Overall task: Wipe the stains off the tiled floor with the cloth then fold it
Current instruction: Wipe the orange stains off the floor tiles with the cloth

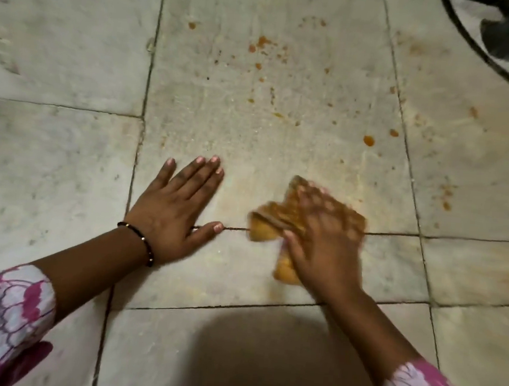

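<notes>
Right hand pressing cloth, stains

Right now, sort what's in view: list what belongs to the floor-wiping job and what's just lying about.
Part of the job:
- cloth, stained orange, pressed down by the right hand
- orange stains spattered over the tiled floor
- left hand, flat on the floor as a brace

Just lying about:
- dark fan at the top right corner
- beaded bracelet on the left wrist
</notes>
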`<state>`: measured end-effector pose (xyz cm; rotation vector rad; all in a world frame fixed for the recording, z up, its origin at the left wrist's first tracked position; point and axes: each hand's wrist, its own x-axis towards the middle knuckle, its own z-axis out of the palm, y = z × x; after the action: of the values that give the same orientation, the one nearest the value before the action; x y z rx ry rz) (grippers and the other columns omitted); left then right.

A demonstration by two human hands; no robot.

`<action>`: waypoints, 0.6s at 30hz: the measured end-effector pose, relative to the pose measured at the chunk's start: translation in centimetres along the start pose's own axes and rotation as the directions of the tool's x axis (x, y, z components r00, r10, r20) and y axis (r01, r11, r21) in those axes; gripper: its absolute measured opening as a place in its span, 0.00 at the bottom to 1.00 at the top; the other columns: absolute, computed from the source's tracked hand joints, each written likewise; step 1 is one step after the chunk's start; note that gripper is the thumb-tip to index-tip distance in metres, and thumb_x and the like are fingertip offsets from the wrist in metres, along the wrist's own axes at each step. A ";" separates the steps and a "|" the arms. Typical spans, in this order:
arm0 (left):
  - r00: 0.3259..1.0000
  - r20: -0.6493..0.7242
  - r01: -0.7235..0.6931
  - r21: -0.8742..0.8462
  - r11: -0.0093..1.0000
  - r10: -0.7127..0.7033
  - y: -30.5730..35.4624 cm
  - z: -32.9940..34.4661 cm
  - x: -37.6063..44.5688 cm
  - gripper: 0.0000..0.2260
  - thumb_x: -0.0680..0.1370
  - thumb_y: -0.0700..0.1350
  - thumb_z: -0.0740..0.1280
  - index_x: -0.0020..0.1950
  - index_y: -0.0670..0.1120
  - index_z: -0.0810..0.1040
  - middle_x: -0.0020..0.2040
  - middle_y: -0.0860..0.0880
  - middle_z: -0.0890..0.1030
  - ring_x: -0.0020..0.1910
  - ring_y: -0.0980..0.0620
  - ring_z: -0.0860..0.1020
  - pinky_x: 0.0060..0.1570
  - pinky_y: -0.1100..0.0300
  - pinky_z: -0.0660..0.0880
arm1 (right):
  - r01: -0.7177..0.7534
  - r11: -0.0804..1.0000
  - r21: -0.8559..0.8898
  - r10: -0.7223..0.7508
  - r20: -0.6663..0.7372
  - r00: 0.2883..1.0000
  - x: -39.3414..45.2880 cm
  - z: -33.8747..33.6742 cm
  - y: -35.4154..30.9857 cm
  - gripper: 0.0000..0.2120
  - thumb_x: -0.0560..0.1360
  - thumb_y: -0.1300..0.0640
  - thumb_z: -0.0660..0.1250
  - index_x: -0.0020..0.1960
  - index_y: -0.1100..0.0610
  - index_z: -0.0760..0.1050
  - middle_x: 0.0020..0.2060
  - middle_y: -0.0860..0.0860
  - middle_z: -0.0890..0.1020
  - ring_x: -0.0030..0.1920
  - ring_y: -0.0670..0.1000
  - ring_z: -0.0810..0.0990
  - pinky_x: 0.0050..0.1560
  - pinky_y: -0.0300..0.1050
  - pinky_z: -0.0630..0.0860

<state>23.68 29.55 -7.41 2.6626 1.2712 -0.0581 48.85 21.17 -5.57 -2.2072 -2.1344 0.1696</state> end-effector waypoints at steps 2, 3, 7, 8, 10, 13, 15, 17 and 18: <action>1.000 -0.004 0.008 -0.009 1.000 -0.008 0.0 0.0 0.0 0.35 0.77 0.65 0.46 0.77 0.44 0.53 0.77 0.46 0.53 0.76 0.49 0.51 0.72 0.44 0.47 | -0.217 0.976 0.016 0.217 -0.065 0.974 -1.0 -0.7 3.9 0.31 0.76 0.42 0.53 0.76 0.53 0.55 0.74 0.54 0.62 0.74 0.54 0.58 0.72 0.59 0.50; 1.000 -0.001 0.007 -0.011 1.000 -0.007 0.1 0.0 0.0 0.35 0.76 0.65 0.46 0.77 0.44 0.53 0.77 0.46 0.52 0.76 0.49 0.51 0.72 0.44 0.47 | -0.325 0.945 0.031 0.327 -0.087 0.941 -0.5 -0.8 5.4 0.31 0.76 0.42 0.53 0.76 0.55 0.56 0.73 0.56 0.63 0.73 0.56 0.59 0.72 0.60 0.51; 1.000 0.013 0.011 -0.017 1.000 -0.011 0.1 0.0 0.0 0.36 0.77 0.66 0.45 0.77 0.44 0.53 0.77 0.46 0.53 0.76 0.48 0.53 0.73 0.43 0.48 | -0.483 0.874 0.052 0.486 -0.109 0.867 6.4 -0.8 5.4 0.33 0.75 0.43 0.51 0.76 0.58 0.55 0.74 0.58 0.62 0.74 0.57 0.58 0.72 0.59 0.52; 1.000 0.016 0.010 -0.013 1.000 -0.010 0.1 0.0 0.1 0.36 0.77 0.66 0.44 0.77 0.45 0.53 0.77 0.47 0.53 0.76 0.48 0.53 0.73 0.43 0.48 | -0.413 0.910 0.038 0.415 -0.071 0.907 7.3 -0.8 4.5 0.33 0.75 0.43 0.52 0.75 0.58 0.55 0.74 0.58 0.61 0.74 0.57 0.58 0.72 0.58 0.52; 1.000 0.022 0.007 -0.012 1.000 -0.007 0.1 -0.1 0.1 0.36 0.77 0.66 0.44 0.77 0.45 0.53 0.77 0.47 0.52 0.76 0.48 0.52 0.73 0.43 0.48 | -0.132 0.991 0.018 0.132 0.008 0.991 6.4 -1.0 3.8 0.33 0.76 0.42 0.53 0.76 0.56 0.54 0.75 0.56 0.60 0.74 0.56 0.58 0.72 0.56 0.52; 1.000 0.028 0.005 -0.016 1.000 -0.005 0.0 -0.3 0.1 0.35 0.77 0.66 0.45 0.78 0.46 0.52 0.78 0.48 0.52 0.76 0.48 0.51 0.73 0.44 0.48 | 0.289 0.957 0.022 -0.287 0.218 0.933 1.3 -2.3 7.8 0.33 0.76 0.39 0.51 0.77 0.50 0.49 0.76 0.51 0.55 0.76 0.52 0.53 0.74 0.55 0.49; 0.998 0.057 0.001 -0.021 1.000 0.000 0.1 -0.4 0.1 0.35 0.77 0.66 0.46 0.78 0.46 0.51 0.78 0.48 0.51 0.76 0.48 0.50 0.73 0.44 0.47 | 0.380 0.925 0.002 -0.352 0.383 0.854 -1.4 -4.3 13.1 0.33 0.77 0.36 0.48 0.77 0.46 0.44 0.76 0.48 0.51 0.76 0.48 0.48 0.74 0.53 0.47; 0.993 0.118 0.002 -0.005 1.000 -0.002 0.1 -0.7 0.0 0.37 0.76 0.67 0.43 0.78 0.45 0.50 0.78 0.47 0.50 0.76 0.47 0.51 0.73 0.44 0.49 | 0.385 0.921 -0.050 -0.310 0.502 0.807 -2.0 -6.5 17.3 0.30 0.77 0.34 0.42 0.75 0.41 0.36 0.76 0.46 0.46 0.76 0.46 0.44 0.74 0.55 0.48; 0.987 0.160 0.001 0.016 1.000 -0.003 0.2 -1.3 0.2 0.38 0.75 0.68 0.40 0.78 0.45 0.50 0.78 0.47 0.51 0.76 0.46 0.52 0.72 0.44 0.50 | 0.376 0.923 -0.084 -0.268 0.560 0.784 -1.4 -7.5 18.7 0.30 0.78 0.37 0.43 0.74 0.40 0.33 0.76 0.45 0.43 0.76 0.46 0.42 0.74 0.56 0.48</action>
<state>23.92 29.77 -6.14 2.6090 1.2275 -0.2768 68.28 19.34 -0.39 -1.9991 -2.9073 0.6661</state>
